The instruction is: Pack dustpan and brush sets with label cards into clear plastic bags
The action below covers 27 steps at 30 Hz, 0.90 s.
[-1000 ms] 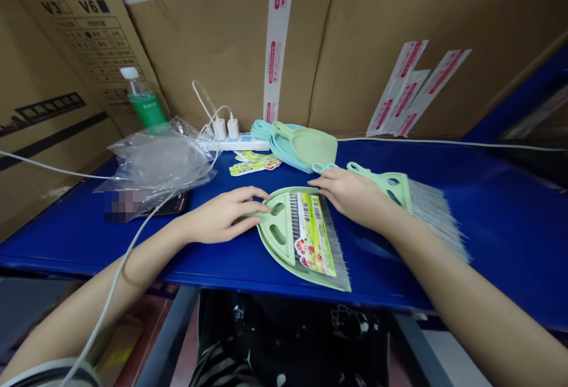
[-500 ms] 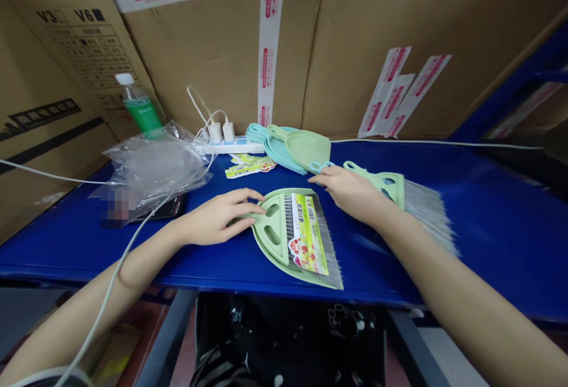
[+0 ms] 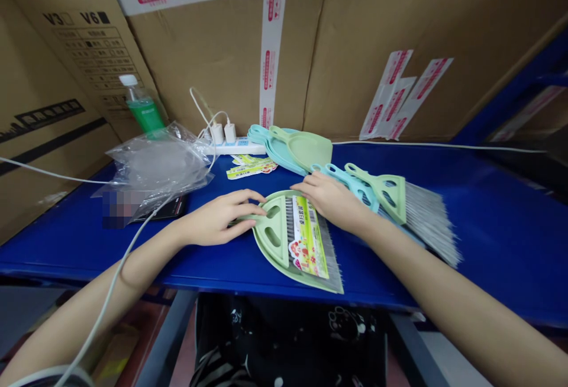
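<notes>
A light green dustpan [image 3: 270, 267] lies on the blue table with a matching green hand brush [image 3: 277, 227] in it, bristles to the right. A printed card label [image 3: 310, 239] covers part of the bristles. My left hand [image 3: 224, 216] closes round the handle end at the left; the handle is mostly hidden under the fingers. My right hand [image 3: 331, 197] is at the dustpan's far edge, fingers stretched toward the label's top, with nothing visible in them. Beside my right wrist lie another green brush [image 3: 390, 194] and blue brushes [image 3: 357, 186], partly covered by my arm.
Stacked blue dustpans [image 3: 275, 147] with a green dustpan [image 3: 310, 149] on top lie at the back. Near them are loose labels [image 3: 251, 167] and a power strip [image 3: 242, 146]. Clear plastic bags [image 3: 160, 162], a bottle [image 3: 144, 109] and a white cable [image 3: 128, 251] are left.
My right hand has moved left and nearer, from beside the blue brushes to the dustpan's far edge. More of the blue brushes shows. My left hand stays in place.
</notes>
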Motion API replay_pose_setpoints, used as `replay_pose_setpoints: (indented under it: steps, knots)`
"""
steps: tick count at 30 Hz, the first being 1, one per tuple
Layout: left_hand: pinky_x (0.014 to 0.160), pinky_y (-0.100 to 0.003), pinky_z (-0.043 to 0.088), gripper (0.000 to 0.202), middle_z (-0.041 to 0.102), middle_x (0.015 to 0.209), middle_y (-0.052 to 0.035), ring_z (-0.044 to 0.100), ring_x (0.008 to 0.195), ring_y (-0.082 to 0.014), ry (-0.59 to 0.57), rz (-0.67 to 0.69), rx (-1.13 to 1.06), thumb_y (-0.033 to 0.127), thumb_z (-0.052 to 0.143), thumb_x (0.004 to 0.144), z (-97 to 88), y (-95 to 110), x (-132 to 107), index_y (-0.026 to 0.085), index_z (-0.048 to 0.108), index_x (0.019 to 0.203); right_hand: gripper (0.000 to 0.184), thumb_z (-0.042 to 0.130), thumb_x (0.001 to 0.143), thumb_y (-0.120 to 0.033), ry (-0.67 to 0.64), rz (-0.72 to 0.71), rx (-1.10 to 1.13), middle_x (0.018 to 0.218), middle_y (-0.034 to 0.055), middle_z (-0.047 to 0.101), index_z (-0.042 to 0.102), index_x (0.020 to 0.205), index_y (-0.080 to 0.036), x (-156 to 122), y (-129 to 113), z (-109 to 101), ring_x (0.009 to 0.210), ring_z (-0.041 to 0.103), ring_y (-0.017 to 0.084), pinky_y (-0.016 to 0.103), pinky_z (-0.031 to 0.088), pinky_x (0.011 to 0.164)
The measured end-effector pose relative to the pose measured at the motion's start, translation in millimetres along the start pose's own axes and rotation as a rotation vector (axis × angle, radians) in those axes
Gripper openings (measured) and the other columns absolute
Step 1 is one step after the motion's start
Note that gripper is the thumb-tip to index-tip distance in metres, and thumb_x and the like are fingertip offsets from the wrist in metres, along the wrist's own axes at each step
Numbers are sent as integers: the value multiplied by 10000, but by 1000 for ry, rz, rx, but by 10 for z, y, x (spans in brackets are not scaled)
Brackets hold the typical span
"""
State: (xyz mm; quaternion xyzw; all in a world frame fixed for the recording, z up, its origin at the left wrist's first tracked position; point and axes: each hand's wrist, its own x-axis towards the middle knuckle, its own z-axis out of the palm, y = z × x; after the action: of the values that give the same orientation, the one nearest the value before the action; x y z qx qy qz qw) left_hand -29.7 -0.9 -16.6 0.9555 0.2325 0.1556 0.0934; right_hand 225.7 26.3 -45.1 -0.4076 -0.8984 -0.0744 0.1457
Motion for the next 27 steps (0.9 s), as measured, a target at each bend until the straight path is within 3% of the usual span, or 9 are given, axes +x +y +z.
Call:
replay_pose_setpoints:
  steps: [4,8,11,13,15,19,27]
  knots:
    - [898,-351,478,293,589,1156,-98,564,1043,-200,97,-92,191,301,389,925,-29,-11,-2,169,612,1061,391,380,823,-23,-53,55,78,900,77,614,623,1084,-183,7,26,31,877,557,205,306,446,723]
    - [819,-435,471,346,619,1096,-145,567,988,-280,275,-388,636,244,315,917,-90,-73,-17,140,623,1037,356,401,785,0,-80,88,131,909,82,604,621,1001,-178,3,25,8,878,561,210,296,437,708]
    - [813,-468,444,359,548,1225,-212,518,1086,-355,305,-620,880,209,363,873,-116,-132,-61,101,567,1148,323,401,771,7,-89,96,174,914,85,606,599,952,-172,5,11,-11,890,558,216,305,438,740]
    - [822,-475,426,393,524,1246,-254,486,1137,-385,267,-723,957,200,386,852,-120,-158,-94,63,525,1193,301,396,767,9,-93,103,203,911,90,608,581,928,-164,7,6,-15,890,555,217,316,436,769]
    - [812,-462,419,388,593,1129,-266,525,1087,-383,178,-789,972,177,389,840,-122,-166,-116,39,525,1176,287,398,751,14,-92,110,233,894,87,609,563,905,-164,7,13,-6,869,553,214,316,435,771]
    - [767,-413,408,305,678,850,-198,617,879,-327,65,-875,911,110,375,824,-146,-131,-114,75,584,1044,285,411,729,12,-67,111,294,879,74,617,547,888,-181,-3,58,35,857,553,209,307,435,750]
    - [702,-390,392,277,681,825,-195,613,879,-336,-47,-852,948,82,376,802,-210,-54,-66,82,633,906,297,371,774,-35,-80,109,357,917,81,623,575,927,-188,-9,46,-47,865,578,206,330,454,774]
